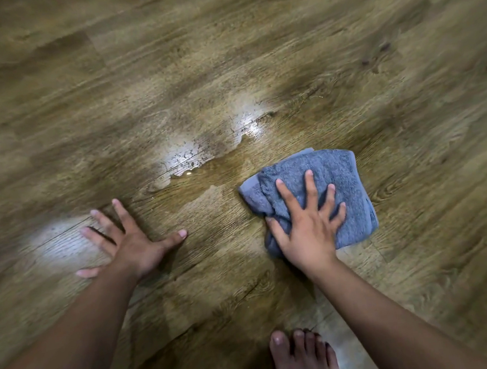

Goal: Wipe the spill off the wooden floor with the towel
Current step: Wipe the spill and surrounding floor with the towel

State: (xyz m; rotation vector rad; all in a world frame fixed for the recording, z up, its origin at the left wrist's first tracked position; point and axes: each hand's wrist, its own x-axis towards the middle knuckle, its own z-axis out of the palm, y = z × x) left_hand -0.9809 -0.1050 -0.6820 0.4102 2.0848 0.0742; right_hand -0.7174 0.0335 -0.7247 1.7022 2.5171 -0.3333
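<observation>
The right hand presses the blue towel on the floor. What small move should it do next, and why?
Probably slide the towel leftward and a little forward under the flat right hand. The spill glistens on the wooden floor just beyond the towel's left edge, still unwiped. The left hand rests flat on the floor, bracing.

Single head view, steep downward tilt, close over brown wood-plank floor (249, 45); bare foot (303, 361) at 6 o'clock (edges blurred).
</observation>
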